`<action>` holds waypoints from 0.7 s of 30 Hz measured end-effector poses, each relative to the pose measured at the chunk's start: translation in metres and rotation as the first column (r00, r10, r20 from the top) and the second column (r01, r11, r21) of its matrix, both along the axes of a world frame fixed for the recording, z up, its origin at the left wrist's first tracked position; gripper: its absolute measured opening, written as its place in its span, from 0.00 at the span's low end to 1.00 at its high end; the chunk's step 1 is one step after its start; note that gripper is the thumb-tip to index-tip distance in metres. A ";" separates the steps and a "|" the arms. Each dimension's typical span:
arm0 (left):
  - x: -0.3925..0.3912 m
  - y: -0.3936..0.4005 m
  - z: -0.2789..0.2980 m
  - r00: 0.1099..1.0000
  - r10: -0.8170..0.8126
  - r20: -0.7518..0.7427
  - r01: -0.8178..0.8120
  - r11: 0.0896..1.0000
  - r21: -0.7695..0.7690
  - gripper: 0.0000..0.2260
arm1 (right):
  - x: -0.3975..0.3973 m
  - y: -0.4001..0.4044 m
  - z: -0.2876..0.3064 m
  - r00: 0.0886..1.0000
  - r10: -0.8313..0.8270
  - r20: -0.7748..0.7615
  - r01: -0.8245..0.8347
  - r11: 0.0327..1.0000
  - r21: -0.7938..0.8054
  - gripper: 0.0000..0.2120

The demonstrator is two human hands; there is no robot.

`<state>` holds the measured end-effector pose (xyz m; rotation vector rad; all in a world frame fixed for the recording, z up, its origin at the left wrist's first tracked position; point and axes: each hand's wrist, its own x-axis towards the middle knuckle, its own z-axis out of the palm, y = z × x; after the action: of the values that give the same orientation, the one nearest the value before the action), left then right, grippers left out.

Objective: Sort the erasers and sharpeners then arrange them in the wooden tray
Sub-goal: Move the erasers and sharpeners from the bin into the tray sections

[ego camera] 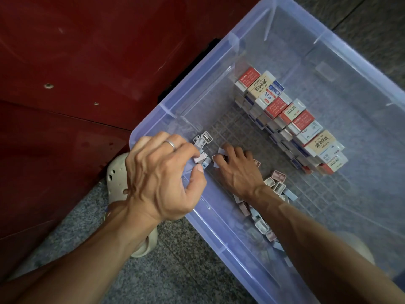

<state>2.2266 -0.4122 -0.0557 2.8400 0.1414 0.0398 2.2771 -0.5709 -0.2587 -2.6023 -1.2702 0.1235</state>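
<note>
In the bin (219, 233), the left hand (162, 178) pinches sharpeners (200, 160); the right hand (237, 170), fingers curled, hides its grip.

"ERASER" on tan-sleeved erasers (260, 82), "2B" on red-and-cream eraser sleeves (293, 110), Chinese characters alongside.

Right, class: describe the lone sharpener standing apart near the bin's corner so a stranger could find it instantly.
Start at the clear plastic bin with the bluish rim and go to its corner beside the red wall. Just beyond the knuckles of the left hand stands a small grey-framed sharpener. Unlike the sharpeners scattered by the right hand, it sits nearest that corner, its dark slot facing up.
</note>
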 end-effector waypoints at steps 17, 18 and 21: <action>-0.001 0.001 -0.005 0.999 -0.002 0.039 0.001 1.000 0.013 0.11 | 0.021 0.013 0.056 0.461 -0.346 -0.817 0.627 0.779 0.024 0.07; -0.002 0.000 -0.005 0.999 0.003 0.033 -0.003 1.000 0.016 0.11 | 0.022 0.011 0.067 0.302 -0.313 -0.900 0.707 0.707 -0.008 0.08; -0.001 0.000 -0.004 0.999 0.028 -0.014 -0.028 0.999 0.017 0.10 | 0.022 0.004 0.106 -0.088 -0.179 -0.980 0.815 0.553 -0.174 0.12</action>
<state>2.2251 -0.4125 -0.0597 2.8556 0.1852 0.0263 2.2991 -0.5672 -0.1525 -1.5647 0.3419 0.9792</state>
